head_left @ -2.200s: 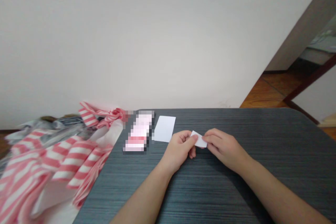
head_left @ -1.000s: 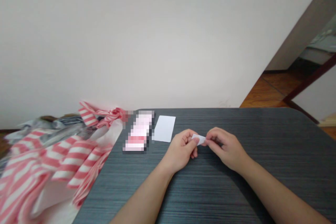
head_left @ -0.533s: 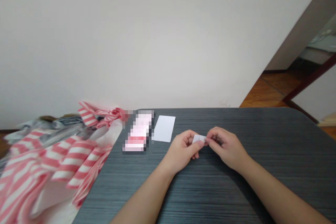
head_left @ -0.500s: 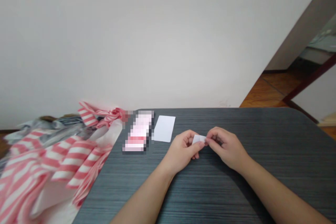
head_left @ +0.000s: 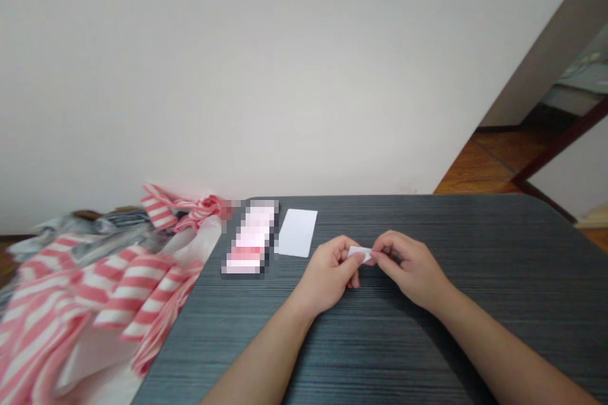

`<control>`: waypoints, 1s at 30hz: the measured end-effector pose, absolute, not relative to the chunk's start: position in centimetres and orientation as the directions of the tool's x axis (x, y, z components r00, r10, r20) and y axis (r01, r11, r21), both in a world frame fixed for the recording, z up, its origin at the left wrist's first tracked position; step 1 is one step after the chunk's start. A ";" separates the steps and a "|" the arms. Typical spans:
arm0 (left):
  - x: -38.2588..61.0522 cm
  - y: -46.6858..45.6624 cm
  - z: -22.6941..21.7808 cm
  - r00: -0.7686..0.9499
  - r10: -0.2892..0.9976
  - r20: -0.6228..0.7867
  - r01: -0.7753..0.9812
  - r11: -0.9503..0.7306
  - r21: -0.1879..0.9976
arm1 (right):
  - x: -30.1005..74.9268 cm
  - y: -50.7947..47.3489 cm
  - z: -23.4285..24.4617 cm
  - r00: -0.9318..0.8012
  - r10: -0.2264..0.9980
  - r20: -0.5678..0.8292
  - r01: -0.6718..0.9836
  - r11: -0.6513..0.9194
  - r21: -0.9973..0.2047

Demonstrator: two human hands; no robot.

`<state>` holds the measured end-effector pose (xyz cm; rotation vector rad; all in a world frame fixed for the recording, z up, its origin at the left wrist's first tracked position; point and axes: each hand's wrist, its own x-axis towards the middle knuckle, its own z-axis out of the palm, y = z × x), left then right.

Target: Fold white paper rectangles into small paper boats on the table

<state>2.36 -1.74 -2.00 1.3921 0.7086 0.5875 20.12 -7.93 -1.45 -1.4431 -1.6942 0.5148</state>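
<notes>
Both my hands meet just above the dark grey table (head_left: 475,266). Between them is a small folded piece of white paper (head_left: 360,252), of which only a thin strip shows. My left hand (head_left: 327,275) pinches its left end with thumb and fingers curled. My right hand (head_left: 408,269) pinches its right end, fingers bent over it. A flat white card (head_left: 297,232) lies on the table just beyond and left of my left hand.
A blurred-out pink and white rectangular item (head_left: 251,237) lies left of the white card. Pink and white striped fabric (head_left: 95,291) is heaped off the table's left edge. A plain wall stands behind; a wooden floor and doorway (head_left: 546,139) show at right.
The paper piece between my fingers has become smaller and narrower as my hands worked it; my fingertips have drawn closer together. The rest has stayed in place.
</notes>
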 end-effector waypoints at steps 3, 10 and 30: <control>2.3 -1.7 -2.0 0.663 0.742 -0.101 0.034 0.105 0.994 | 20.2 -8.0 -1.8 0.020 0.952 0.306 0.570 0.241 -0.785; 2.2 -1.7 -2.3 0.651 0.754 -0.090 0.016 0.105 0.994 | 20.6 -7.9 -2.3 0.043 0.988 0.147 0.442 0.113 -0.890; 2.3 -1.7 -1.9 0.646 0.759 -0.081 0.017 0.092 0.996 | 20.6 -7.7 -1.6 0.007 0.996 0.085 0.311 0.078 -0.947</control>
